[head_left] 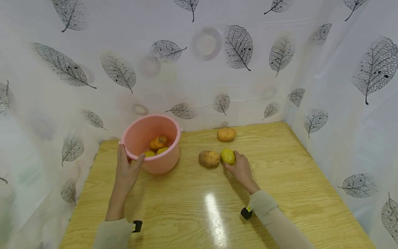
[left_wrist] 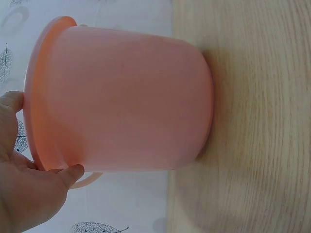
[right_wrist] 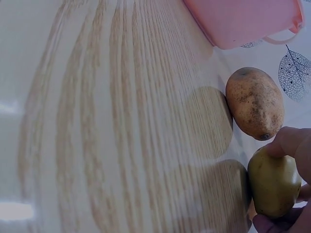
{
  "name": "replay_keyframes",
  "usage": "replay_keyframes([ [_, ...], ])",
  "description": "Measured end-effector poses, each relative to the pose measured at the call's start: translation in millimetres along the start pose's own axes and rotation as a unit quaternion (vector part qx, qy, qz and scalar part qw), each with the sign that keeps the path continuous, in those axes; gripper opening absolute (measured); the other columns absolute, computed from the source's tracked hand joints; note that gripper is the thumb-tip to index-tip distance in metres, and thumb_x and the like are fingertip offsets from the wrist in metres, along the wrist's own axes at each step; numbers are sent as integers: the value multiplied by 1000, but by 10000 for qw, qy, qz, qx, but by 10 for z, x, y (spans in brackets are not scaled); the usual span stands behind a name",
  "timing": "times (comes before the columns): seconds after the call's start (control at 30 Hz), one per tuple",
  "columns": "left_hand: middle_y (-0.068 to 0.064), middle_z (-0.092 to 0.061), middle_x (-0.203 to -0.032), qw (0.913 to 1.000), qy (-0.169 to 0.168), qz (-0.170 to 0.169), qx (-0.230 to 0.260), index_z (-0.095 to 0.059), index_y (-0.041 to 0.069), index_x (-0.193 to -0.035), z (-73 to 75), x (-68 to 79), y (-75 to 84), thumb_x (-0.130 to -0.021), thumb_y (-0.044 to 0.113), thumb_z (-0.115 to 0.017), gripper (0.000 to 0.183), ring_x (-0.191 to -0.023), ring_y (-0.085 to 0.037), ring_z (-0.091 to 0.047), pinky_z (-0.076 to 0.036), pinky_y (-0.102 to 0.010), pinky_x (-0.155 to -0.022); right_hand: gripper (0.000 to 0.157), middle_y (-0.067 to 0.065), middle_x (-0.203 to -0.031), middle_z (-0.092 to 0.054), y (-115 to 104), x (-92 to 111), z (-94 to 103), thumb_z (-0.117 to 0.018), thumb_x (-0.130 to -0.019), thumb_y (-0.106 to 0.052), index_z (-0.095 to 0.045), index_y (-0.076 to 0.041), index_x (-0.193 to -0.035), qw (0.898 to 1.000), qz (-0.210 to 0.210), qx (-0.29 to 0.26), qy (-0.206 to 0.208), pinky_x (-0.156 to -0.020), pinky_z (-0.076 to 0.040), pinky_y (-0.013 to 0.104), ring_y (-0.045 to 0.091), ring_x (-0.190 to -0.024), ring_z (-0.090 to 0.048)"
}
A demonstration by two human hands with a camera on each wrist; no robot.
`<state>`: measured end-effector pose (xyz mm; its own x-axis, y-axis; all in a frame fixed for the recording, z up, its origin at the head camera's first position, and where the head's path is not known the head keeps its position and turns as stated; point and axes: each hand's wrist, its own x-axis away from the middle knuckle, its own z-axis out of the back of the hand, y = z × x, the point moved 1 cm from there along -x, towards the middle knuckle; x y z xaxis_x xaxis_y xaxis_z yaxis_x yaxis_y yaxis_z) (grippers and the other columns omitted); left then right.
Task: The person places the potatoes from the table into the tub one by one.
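A pink bucket [head_left: 164, 162] stands at the back left of the table, and my left hand [head_left: 126, 171] grips its rim at the near left. In the left wrist view the thumb lies at the outer side of the rim on the bucket [left_wrist: 121, 102]. Inside it are a brown potato [head_left: 158, 142] and two yellow ones, partly hidden by the rim. My right hand [head_left: 243, 170] holds a smooth yellow-green potato [head_left: 228, 156] between thumb and fingers, close over the tabletop. Just left of it lies a brown potato [head_left: 209, 158], seen large in the right wrist view.
Another brown potato [head_left: 226, 134] lies near the back edge of the wooden table [head_left: 174, 207]. A white curtain [head_left: 199, 79] with leaf prints hangs behind the table and along both sides. The bucket's handle [left_wrist: 87, 180] hangs at its far side.
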<state>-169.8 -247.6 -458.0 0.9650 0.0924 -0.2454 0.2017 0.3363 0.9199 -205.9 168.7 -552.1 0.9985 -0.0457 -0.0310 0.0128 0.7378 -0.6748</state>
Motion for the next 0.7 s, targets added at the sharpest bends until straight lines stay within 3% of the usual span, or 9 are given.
replay_keyframes([
  [0.33,-11,-2,-171,10000,35,-8,-13,5,11,-166,-7,15,31,-100,12,-69,99,-154,-35,-19,-25,-56,-122,81,32,-123,-55,-3,-24,46,-75,-85,-24,-43,12,-149,9999,-29,-119,110,-79,-51,47,39,-105,-53],
  [0.5,-6,4,-172,10000,18,82,-45,8,13,-166,-6,24,32,-101,14,-67,99,-154,-33,-19,-25,-54,-123,79,30,-120,-55,-24,-50,130,-73,-84,-23,-43,11,-149,9998,-23,-151,130,-73,-49,44,37,-100,-52],
  [0.7,-6,5,-172,9999,-4,120,-35,8,11,-166,-3,7,12,-101,14,-67,99,-154,-33,-19,-25,-54,-123,77,28,-116,-56,-93,-86,255,-73,-85,-23,-44,12,-148,9997,40,-132,185,-76,-48,44,36,-98,-51],
])
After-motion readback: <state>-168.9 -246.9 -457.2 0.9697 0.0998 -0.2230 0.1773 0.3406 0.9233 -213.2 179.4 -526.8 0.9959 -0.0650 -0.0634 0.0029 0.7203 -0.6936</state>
